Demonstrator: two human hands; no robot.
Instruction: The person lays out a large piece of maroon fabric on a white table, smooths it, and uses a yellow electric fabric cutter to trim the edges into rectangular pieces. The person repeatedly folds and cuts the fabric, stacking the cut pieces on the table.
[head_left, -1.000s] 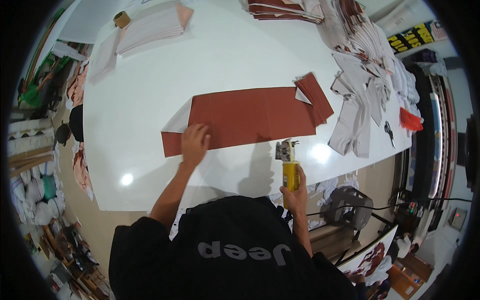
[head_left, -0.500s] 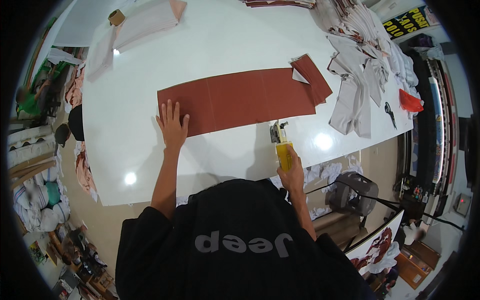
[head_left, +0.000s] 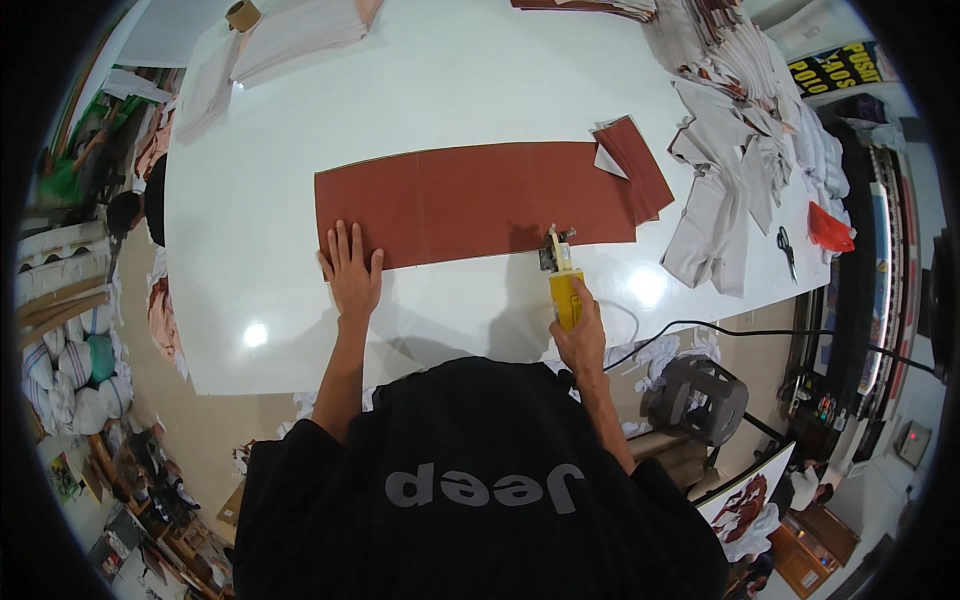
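Note:
A long reddish-brown fabric panel [head_left: 470, 200] lies flat on the white table, with faint crosswise lines on it. My left hand [head_left: 350, 275] rests on its near left corner, fingers stretched out and holding nothing. In my right hand [head_left: 582, 335] is a yellow handheld electric fabric cutter [head_left: 566, 298], fingers wrapped round its body. The cutter's metal head meets the panel's near edge, right of the middle; whether the blade is in the cloth I cannot tell. A smaller folded reddish-brown piece [head_left: 637, 168] overlaps the panel's right end, a pale underside showing at one corner.
Pale cut pieces [head_left: 712, 200] and stacked fabric [head_left: 735, 65] lie at the right. Beyond them are black scissors [head_left: 786, 254] and a red bag [head_left: 830, 228]. White stacks [head_left: 300, 45] and a tape roll [head_left: 242, 15] sit far left. A black cord [head_left: 740, 330] crosses beyond the table edge.
My right hand has brought the cutter up to the panel's near edge from just below it. The black cord has swung upward. My left hand stays flat on the panel's corner.

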